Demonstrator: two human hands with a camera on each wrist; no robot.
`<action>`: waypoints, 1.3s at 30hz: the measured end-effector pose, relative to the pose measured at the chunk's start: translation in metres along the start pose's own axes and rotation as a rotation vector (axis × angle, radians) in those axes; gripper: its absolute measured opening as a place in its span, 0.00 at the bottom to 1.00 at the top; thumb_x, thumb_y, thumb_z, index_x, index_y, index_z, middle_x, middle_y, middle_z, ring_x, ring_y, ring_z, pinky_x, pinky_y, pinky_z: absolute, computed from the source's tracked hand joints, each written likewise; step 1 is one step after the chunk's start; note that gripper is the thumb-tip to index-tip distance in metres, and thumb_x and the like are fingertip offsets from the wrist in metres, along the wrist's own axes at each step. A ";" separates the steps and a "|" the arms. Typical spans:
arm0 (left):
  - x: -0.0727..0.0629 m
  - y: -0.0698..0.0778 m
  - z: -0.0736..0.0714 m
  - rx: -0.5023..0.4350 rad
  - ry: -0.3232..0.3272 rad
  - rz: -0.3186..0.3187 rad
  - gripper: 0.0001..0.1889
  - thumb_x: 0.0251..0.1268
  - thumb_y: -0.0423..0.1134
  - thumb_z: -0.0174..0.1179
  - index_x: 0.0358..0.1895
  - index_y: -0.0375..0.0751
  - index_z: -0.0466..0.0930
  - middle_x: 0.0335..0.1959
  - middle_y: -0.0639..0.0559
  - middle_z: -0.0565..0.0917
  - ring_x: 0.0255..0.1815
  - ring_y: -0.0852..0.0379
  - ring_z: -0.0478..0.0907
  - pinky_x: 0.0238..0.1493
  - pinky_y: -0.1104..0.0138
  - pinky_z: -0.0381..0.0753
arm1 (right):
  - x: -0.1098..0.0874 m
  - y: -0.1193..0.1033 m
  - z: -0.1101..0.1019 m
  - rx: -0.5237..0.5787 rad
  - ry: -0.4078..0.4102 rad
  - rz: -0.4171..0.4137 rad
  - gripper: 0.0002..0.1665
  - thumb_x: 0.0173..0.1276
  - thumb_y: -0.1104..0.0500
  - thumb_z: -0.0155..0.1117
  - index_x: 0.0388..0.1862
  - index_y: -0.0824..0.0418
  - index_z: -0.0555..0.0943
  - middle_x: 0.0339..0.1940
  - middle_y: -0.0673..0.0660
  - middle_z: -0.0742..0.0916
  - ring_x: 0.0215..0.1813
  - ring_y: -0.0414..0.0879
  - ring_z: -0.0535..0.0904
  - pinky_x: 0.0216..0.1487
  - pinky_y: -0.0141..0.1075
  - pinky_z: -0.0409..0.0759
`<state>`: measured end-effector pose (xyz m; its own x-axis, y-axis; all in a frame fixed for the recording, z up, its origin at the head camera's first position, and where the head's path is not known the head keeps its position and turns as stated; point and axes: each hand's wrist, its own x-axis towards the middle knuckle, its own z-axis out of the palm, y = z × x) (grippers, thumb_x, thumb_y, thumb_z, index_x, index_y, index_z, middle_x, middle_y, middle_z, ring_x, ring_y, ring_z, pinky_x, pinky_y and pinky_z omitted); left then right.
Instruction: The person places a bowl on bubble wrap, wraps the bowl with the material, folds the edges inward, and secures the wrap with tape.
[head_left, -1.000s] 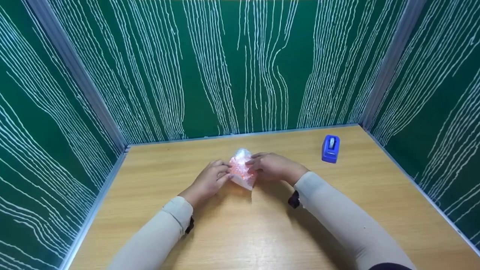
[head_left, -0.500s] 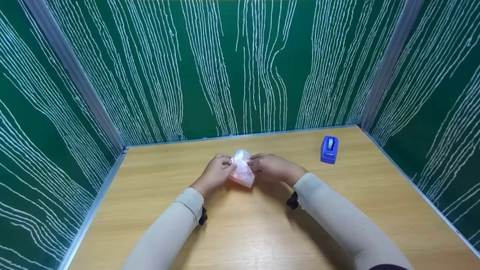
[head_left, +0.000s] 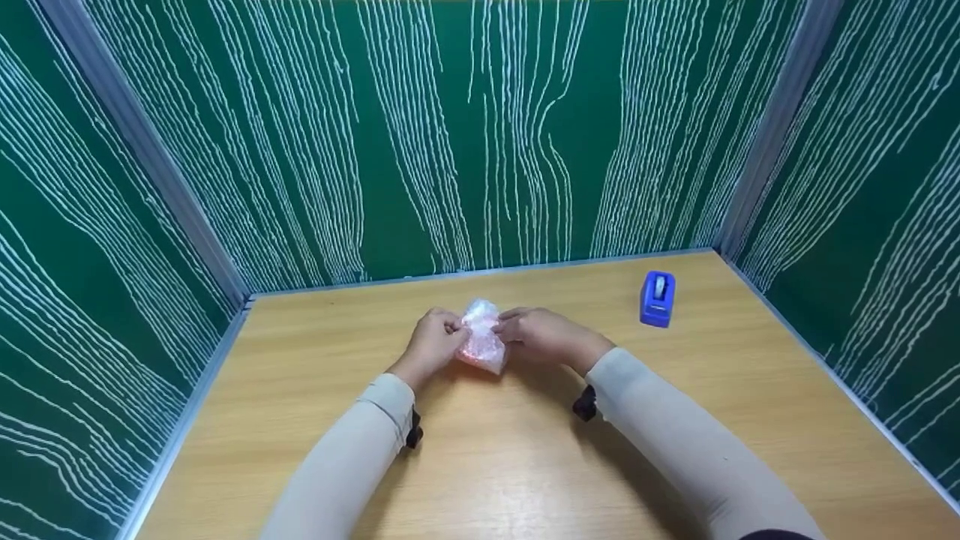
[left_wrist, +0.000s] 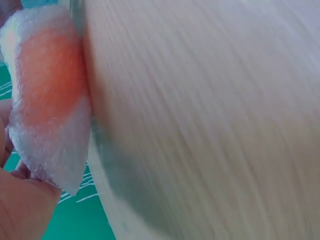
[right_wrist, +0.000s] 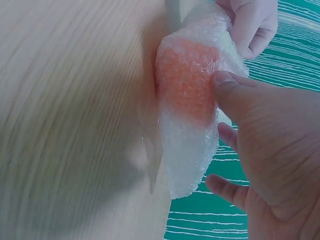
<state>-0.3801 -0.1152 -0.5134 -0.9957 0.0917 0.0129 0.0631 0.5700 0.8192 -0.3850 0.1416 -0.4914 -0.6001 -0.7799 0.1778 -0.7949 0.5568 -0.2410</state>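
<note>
A small bundle in clear bubble wrap [head_left: 482,349] rests on the table between both hands. Something orange shows through its layers in the left wrist view, but its kind is hidden. At the bundle's left side, my left hand [head_left: 433,341] pinches the edge of the wrap with curled fingers. My right hand [head_left: 546,335] holds the opposite side; in the right wrist view its thumb [right_wrist: 227,85] presses on the wrap over the orange part. The other fingers of that hand [right_wrist: 285,150] lie partly behind the bundle, and two fingertips stick out below the thumb.
A blue tape dispenser [head_left: 657,300] stands at the back right of the wooden table [head_left: 495,465]. Green panels [head_left: 412,150] with wavy white lines enclose the back and both sides, joined by grey corner posts [head_left: 765,127].
My left hand has shifted up and right along the bundle and now pinches the wrap's edge. More wrap lies over the orange part. The right hand has barely moved.
</note>
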 end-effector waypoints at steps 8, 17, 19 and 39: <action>0.000 0.002 0.006 -0.039 0.023 -0.068 0.05 0.81 0.35 0.71 0.50 0.43 0.84 0.61 0.47 0.80 0.63 0.48 0.79 0.70 0.56 0.90 | 0.000 -0.003 -0.002 -0.034 0.007 0.048 0.17 0.83 0.59 0.74 0.67 0.55 0.92 0.67 0.55 0.94 0.77 0.57 0.87 0.82 0.53 0.81; 0.004 -0.002 0.008 0.040 0.049 0.023 0.05 0.79 0.34 0.72 0.40 0.40 0.86 0.55 0.45 0.82 0.58 0.48 0.81 0.68 0.55 0.88 | 0.006 -0.013 -0.002 -0.015 0.023 0.146 0.23 0.90 0.50 0.63 0.77 0.54 0.86 0.83 0.56 0.83 0.88 0.59 0.74 0.89 0.61 0.71; 0.003 -0.001 0.008 0.033 0.051 0.014 0.05 0.78 0.34 0.73 0.41 0.41 0.86 0.55 0.46 0.82 0.57 0.48 0.80 0.67 0.56 0.89 | 0.006 -0.015 -0.001 -0.030 -0.037 0.177 0.28 0.91 0.45 0.62 0.82 0.49 0.82 0.90 0.52 0.77 0.93 0.58 0.66 0.91 0.65 0.66; -0.005 0.000 0.006 -0.003 -0.029 -0.065 0.27 0.84 0.40 0.69 0.81 0.47 0.80 0.75 0.45 0.84 0.77 0.45 0.81 0.82 0.50 0.81 | 0.009 -0.013 0.006 -0.022 -0.129 0.363 0.33 0.88 0.37 0.61 0.86 0.44 0.78 0.93 0.50 0.71 0.96 0.60 0.59 0.92 0.70 0.59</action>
<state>-0.3746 -0.1108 -0.5171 -0.9953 0.0783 -0.0572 -0.0020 0.5729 0.8196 -0.3801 0.1257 -0.4923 -0.8281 -0.5594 -0.0376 -0.5350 0.8084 -0.2456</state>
